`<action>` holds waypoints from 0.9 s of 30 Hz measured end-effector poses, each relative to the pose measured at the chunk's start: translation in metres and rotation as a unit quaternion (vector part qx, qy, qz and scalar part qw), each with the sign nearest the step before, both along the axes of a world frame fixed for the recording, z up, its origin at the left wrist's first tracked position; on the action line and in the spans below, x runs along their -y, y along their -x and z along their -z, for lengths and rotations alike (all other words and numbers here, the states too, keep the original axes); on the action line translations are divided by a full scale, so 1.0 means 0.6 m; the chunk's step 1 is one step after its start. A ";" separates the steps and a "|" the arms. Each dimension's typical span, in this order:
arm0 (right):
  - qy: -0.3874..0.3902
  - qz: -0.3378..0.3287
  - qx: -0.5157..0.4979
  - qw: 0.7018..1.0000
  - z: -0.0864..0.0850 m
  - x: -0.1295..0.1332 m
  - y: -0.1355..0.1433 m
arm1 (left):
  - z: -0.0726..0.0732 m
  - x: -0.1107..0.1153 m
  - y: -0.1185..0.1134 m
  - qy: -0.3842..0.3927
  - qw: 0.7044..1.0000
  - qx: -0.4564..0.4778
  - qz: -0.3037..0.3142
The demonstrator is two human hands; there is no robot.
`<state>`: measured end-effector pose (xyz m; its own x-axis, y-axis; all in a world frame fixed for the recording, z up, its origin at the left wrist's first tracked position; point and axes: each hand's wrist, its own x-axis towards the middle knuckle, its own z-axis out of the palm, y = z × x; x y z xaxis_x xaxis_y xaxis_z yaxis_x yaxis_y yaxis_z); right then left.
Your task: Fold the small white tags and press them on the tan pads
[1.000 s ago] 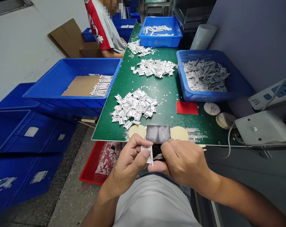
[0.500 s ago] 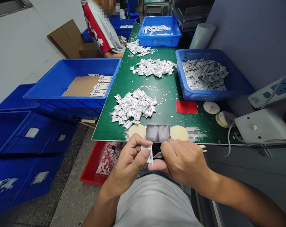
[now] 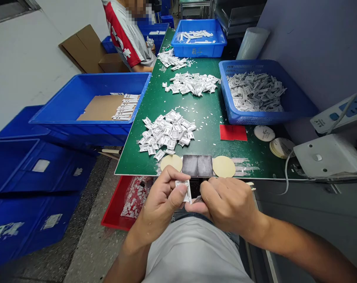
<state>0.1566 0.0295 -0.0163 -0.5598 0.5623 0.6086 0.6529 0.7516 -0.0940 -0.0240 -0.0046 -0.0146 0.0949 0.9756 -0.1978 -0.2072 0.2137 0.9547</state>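
Note:
My left hand [image 3: 162,200] pinches a small white plastic part [image 3: 184,191] between thumb and fingers, just below the front edge of the green table [image 3: 208,118]. My right hand [image 3: 227,202] is closed on a small thin tool [image 3: 197,199] whose tip meets the part's right side; most of the tool is hidden by my fingers. Both hands hover over my lap. A pile of the same white parts [image 3: 166,133] lies on the table ahead of my left hand.
Dark pad [image 3: 197,165] between two tan discs [image 3: 223,166] at the table's front edge. Blue basket of grey-white parts [image 3: 255,94] right, red card [image 3: 233,133], power strip [image 3: 340,114]. Blue bins [image 3: 90,106] left, red tray [image 3: 119,204] on floor. Another person [image 3: 128,31] sits far left.
Both hands stay together on the part, with only slight shifts. The person at the far end has moved a little.

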 end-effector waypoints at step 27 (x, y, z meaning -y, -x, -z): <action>0.090 -0.049 -0.055 0.993 -0.008 0.007 0.013 | -0.007 0.003 -0.046 -0.127 0.990 -0.030 -0.059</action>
